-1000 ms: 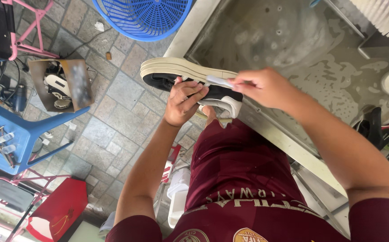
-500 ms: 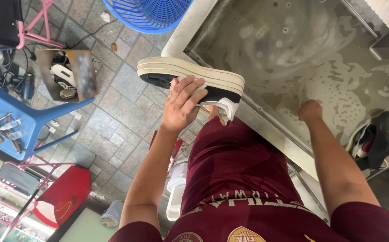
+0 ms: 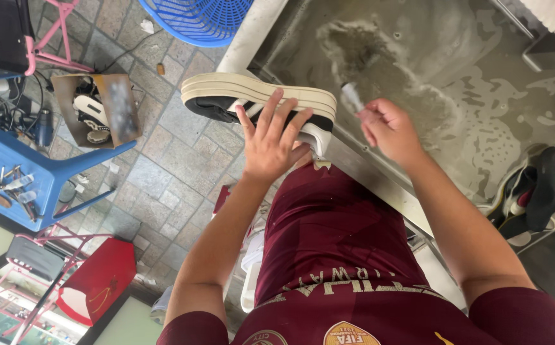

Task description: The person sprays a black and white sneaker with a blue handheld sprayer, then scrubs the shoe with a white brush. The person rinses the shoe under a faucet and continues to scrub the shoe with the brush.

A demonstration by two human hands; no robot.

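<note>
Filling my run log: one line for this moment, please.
left hand: holds shoe | right hand: small brush beside shoe | below: wet sink

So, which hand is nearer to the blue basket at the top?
The left hand. It holds the black shoe with the thick white sole just below the blue basket. The right hand grips a small brush farther away, over the wet basin.

Blue basket, blue chair
</note>
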